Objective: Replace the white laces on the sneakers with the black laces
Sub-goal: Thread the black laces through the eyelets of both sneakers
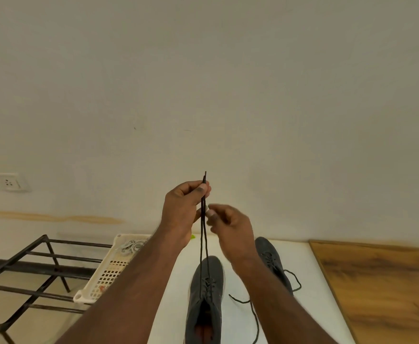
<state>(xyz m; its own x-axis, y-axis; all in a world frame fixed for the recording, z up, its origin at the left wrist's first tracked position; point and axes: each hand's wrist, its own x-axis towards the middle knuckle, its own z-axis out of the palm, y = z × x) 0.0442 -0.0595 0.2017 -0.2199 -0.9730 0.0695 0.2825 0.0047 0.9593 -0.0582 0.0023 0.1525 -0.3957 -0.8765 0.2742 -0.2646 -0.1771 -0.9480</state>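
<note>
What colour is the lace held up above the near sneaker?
Black; the lace shows best in the head view.

Two bare forearms rise from the lower edge of the frame toward its centre, with no sleeves, watch, bracelets or rings visible on them. The left hand (182, 209) and right hand (228, 225) are ungloved, with short, pale fingernails visible at the fingertips.

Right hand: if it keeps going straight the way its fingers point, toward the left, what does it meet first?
Most likely the two black lace strands held up by the left hand; the right hand fingertips sit just beside them, though depth is unclear.
</note>
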